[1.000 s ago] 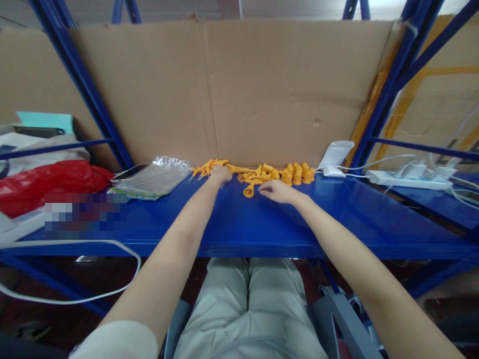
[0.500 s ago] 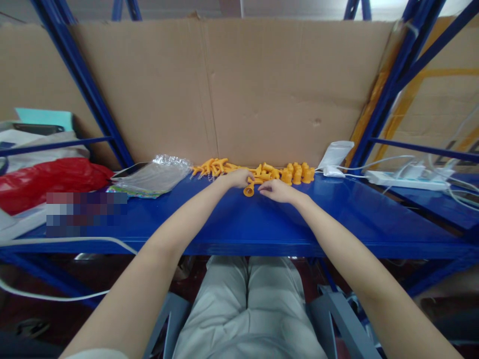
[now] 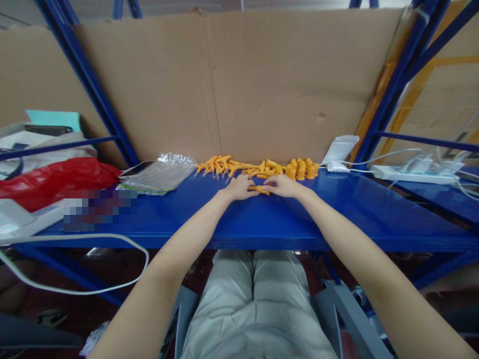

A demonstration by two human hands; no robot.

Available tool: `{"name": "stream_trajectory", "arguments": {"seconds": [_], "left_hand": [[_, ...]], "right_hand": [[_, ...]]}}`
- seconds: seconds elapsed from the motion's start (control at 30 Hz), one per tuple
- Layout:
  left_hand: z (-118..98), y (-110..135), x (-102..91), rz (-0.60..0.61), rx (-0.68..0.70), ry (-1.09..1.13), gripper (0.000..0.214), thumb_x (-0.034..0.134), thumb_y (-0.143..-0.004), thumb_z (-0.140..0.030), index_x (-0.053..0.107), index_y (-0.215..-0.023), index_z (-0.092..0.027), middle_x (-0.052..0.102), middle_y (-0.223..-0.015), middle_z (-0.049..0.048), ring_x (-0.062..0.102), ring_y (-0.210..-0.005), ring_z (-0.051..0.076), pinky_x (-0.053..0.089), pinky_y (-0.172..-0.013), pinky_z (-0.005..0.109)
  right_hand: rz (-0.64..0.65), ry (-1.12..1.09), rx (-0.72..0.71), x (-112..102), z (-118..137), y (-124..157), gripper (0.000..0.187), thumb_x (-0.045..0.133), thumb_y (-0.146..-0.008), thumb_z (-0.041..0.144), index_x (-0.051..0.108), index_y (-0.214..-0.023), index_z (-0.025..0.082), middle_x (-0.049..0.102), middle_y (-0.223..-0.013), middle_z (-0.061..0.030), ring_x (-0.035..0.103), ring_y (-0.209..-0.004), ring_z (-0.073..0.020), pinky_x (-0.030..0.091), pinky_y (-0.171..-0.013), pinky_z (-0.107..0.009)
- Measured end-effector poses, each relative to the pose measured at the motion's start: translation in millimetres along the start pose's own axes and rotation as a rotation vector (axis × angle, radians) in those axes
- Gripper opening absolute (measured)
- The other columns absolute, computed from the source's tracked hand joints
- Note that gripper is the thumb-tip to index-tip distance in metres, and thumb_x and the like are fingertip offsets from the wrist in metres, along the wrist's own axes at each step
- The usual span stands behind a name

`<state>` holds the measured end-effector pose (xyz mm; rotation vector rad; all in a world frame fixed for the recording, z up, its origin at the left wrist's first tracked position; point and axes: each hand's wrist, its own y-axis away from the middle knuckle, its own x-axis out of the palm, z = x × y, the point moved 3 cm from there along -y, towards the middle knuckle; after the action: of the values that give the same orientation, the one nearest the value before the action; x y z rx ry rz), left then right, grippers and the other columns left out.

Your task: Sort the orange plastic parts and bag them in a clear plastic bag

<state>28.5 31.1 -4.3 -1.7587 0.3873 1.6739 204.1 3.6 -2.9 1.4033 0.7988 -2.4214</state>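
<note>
Both hands meet over the blue shelf around one small yellow-orange plastic piece (image 3: 262,190), which lies roughly level and has a ribbed or threaded left end. My left hand (image 3: 238,188) has its fingers closed at that ribbed end. At the opposite end, my right hand (image 3: 281,186) pinches the piece between thumb and fingers. Just behind them lies a loose pile of yellow-orange plastic parts (image 3: 272,166). Left of the pile are several corkscrews (image 3: 215,163) with yellow-orange handles and metal spirals. Several yellow-orange stepped caps (image 3: 301,169) stand grouped to the right.
A cardboard sheet (image 3: 269,85) backs the blue shelf (image 3: 262,224). Clear plastic bags (image 3: 164,174) and a red bag (image 3: 56,180) lie leftward. On the right are a white packet (image 3: 340,149) and a power strip (image 3: 415,174) with cables. A white cable (image 3: 144,259) loops over the front left edge.
The piece has turned from showing its round, hollow end toward me to lying sideways between both hands. My right hand has closed on it, and my left hand has come slightly nearer.
</note>
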Motion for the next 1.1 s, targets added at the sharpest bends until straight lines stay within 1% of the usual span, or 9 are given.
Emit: {"name": "stream_trajectory", "arguments": {"seconds": [0.07,0.13,0.27,0.33,0.5,0.7,0.83,1.0,1.1], "left_hand": [[11.8,2.4,1.5,0.015,-0.045,0.012,0.042,0.062,-0.085,-0.044,0.069,-0.119,-0.02,0.062,-0.128,0.0131,0.055,-0.122,0.03,0.044,-0.103,0.043],[23.7,4.0,-0.2,0.031,-0.078,0.042,0.044,0.064,-0.083,-0.04,0.069,-0.121,-0.017,0.065,-0.125,0.0137,0.058,-0.119,0.029,0.045,-0.102,0.038],[35.0,8.1,-5.3,0.083,-0.163,0.157,0.044,0.062,-0.084,-0.031,0.068,-0.125,-0.018,0.073,-0.109,0.0078,0.067,-0.1,0.023,0.05,-0.091,0.03],[33.2,10.1,-7.5,0.069,-0.182,0.181,0.044,0.061,-0.083,-0.027,0.067,-0.126,-0.019,0.074,-0.105,0.0058,0.069,-0.094,0.021,0.051,-0.088,0.028],[25.7,11.9,-8.1,0.069,-0.176,0.193,0.044,0.056,-0.083,-0.022,0.069,-0.125,-0.018,0.076,-0.102,0.0048,0.07,-0.093,0.019,0.051,-0.088,0.025],[24.3,10.0,-6.9,0.056,-0.139,0.171,0.042,0.057,-0.079,-0.021,0.072,-0.119,-0.017,0.075,-0.102,0.0069,0.07,-0.092,0.021,0.053,-0.086,0.027],[21.6,8.7,-6.4,0.042,-0.122,0.163,0.038,0.057,-0.079,-0.022,0.072,-0.114,-0.016,0.074,-0.098,0.0073,0.07,-0.09,0.021,0.053,-0.086,0.028],[17.6,8.6,-8.9,-0.008,-0.168,0.197,0.032,0.059,-0.079,-0.019,0.073,-0.106,-0.013,0.073,-0.093,0.0084,0.069,-0.088,0.022,0.052,-0.085,0.03],[15.9,8.6,-10.7,-0.049,-0.183,0.217,0.027,0.059,-0.079,-0.02,0.073,-0.102,-0.014,0.073,-0.09,0.0072,0.068,-0.084,0.021,0.053,-0.082,0.031]], "right_hand": [[0.009,-0.003,0.042,1.2,-2.7,-0.2,0.033,0.065,-0.09,0.046,0.077,-0.095,0.017,0.074,-0.085,-0.0083,0.067,-0.079,-0.0215,0.051,-0.08,-0.037],[0.007,-0.012,0.079,2.1,-4.5,-0.4,0.036,0.068,-0.087,0.047,0.076,-0.102,0.016,0.074,-0.084,-0.0088,0.068,-0.077,-0.0216,0.052,-0.078,-0.037],[0.02,0.027,0.113,3.0,-5.2,-0.3,0.03,0.071,-0.086,0.037,0.074,-0.107,0.015,0.073,-0.086,-0.0076,0.068,-0.078,-0.0202,0.051,-0.074,-0.032],[0.023,0.059,0.096,3.2,-4.8,0.0,0.027,0.071,-0.086,0.033,0.074,-0.106,0.015,0.071,-0.085,-0.0063,0.067,-0.077,-0.0195,0.05,-0.073,-0.031],[0.001,0.085,0.09,5.1,-6.8,0.3,0.025,0.069,-0.086,0.032,0.072,-0.105,0.016,0.071,-0.085,-0.0059,0.066,-0.077,-0.0189,0.05,-0.074,-0.032],[-0.071,0.104,0.111,6.3,-11.2,-3.4,0.013,0.067,-0.086,0.021,0.07,-0.098,0.016,0.07,-0.084,-0.0061,0.064,-0.074,-0.0175,0.049,-0.072,-0.03],[-0.121,0.097,0.105,5.9,-16.8,-5.6,0.017,0.064,-0.087,0.019,0.068,-0.103,0.015,0.07,-0.086,-0.0061,0.063,-0.073,-0.0166,0.05,-0.072,-0.03],[-0.076,0.115,0.087,8.0,-25.1,-5.1,0.029,0.071,-0.082,0.025,0.069,-0.11,0.016,0.069,-0.086,-0.0056,0.063,-0.074,-0.0177,0.052,-0.077,-0.034],[-0.053,0.142,0.07,8.1,-27.8,-5.4,0.026,0.071,-0.082,0.023,0.07,-0.107,0.015,0.069,-0.087,-0.0066,0.064,-0.079,-0.0199,0.052,-0.081,-0.038]]}}
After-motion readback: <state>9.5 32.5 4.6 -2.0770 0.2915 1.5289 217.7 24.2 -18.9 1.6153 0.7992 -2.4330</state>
